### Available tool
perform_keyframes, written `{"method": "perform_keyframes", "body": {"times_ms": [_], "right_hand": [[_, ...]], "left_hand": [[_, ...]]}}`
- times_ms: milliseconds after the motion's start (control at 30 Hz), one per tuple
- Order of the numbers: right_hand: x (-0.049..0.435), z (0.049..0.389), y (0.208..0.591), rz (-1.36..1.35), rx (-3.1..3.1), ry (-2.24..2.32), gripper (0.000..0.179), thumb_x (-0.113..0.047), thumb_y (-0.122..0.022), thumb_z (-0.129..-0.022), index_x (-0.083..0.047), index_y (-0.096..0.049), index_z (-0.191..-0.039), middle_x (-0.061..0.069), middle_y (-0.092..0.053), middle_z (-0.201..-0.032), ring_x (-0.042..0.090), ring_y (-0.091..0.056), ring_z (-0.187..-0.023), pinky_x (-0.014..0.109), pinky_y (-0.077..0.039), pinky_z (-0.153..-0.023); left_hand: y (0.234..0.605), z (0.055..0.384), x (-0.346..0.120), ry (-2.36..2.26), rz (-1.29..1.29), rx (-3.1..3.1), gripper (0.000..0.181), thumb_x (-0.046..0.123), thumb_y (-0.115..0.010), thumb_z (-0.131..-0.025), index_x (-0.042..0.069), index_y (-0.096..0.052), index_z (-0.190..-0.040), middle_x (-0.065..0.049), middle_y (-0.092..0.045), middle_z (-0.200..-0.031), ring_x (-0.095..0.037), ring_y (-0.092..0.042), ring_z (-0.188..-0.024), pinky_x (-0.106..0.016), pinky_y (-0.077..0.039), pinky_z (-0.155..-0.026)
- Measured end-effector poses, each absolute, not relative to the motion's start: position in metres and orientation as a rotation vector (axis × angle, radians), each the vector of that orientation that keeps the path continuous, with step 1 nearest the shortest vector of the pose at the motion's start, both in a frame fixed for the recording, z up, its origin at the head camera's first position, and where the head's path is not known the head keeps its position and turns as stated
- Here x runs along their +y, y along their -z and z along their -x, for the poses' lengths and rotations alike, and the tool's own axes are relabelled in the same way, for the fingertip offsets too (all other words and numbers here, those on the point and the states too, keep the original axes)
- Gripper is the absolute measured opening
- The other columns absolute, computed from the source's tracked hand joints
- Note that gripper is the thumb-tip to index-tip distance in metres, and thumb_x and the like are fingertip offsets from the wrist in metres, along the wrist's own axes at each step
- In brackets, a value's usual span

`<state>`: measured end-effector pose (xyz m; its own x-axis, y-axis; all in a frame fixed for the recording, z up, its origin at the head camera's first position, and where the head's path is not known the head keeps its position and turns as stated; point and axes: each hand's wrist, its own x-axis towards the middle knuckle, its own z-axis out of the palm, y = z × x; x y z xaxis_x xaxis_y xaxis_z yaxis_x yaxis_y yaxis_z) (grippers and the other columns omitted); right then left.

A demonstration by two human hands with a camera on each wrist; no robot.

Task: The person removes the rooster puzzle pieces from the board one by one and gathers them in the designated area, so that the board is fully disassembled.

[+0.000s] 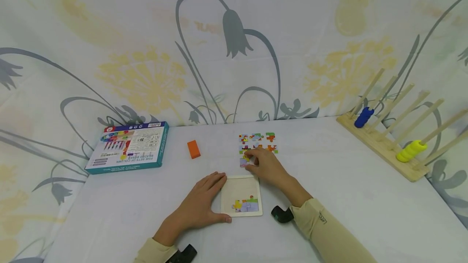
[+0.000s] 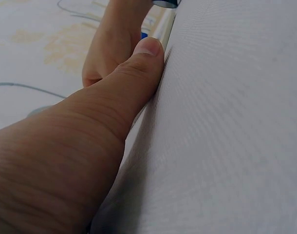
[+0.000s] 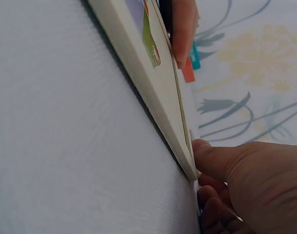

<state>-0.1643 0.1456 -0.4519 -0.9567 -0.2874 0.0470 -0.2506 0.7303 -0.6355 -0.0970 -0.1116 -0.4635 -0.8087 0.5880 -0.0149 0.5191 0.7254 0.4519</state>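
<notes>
A square wooden puzzle tray lies on the white table. Joined jigsaw pieces fill part of its lower right. My left hand rests along the tray's left side, fingers extended at the upper left corner and thumb near the lower left one. Just beyond the tray, my right hand bends over a group of loose puzzle pieces. Its thumb and index fingertips pinch opposite edges of a yellow-and-purple puzzle piece in the nearest row. In the right wrist view, the thumb is beside the tray's corner.
An orange block lies beyond the left hand. At the back left is a flat teal-edged box. A wooden peg rack with blue beads and yellow beads stands at the right. Patterned cloth hangs behind the table.
</notes>
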Motion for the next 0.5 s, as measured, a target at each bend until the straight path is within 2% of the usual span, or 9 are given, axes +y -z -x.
{"method": "perform_keyframes", "body": {"times_ms": [233,500], "right_hand": [[0.145,0.158,0.448,0.467,2.865,1.034,0.039,-0.019,-0.078,-0.091,-0.007,-0.069,-0.127,0.002,-0.066,-0.103,0.011,-0.054,-0.083,0.025,-0.046,-0.070],[0.146,0.137,0.437,0.671,2.854,0.970,0.039,-0.019,-0.079,-0.090,-0.007,-0.069,-0.126,0.003,-0.067,-0.109,0.009,-0.054,-0.079,0.019,-0.046,-0.064]], "left_hand": [[0.463,0.097,-0.112,-0.652,-0.887,2.767,0.114,0.071,-0.078,-0.073,0.010,-0.034,-0.160,-0.004,-0.035,-0.165,-0.028,-0.026,-0.156,-0.053,-0.028,-0.126],[0.463,0.097,-0.111,-0.652,-0.882,2.772,0.113,0.071,-0.079,-0.073,0.011,-0.036,-0.159,-0.003,-0.037,-0.165,-0.028,-0.027,-0.156,-0.052,-0.029,-0.125]]}}
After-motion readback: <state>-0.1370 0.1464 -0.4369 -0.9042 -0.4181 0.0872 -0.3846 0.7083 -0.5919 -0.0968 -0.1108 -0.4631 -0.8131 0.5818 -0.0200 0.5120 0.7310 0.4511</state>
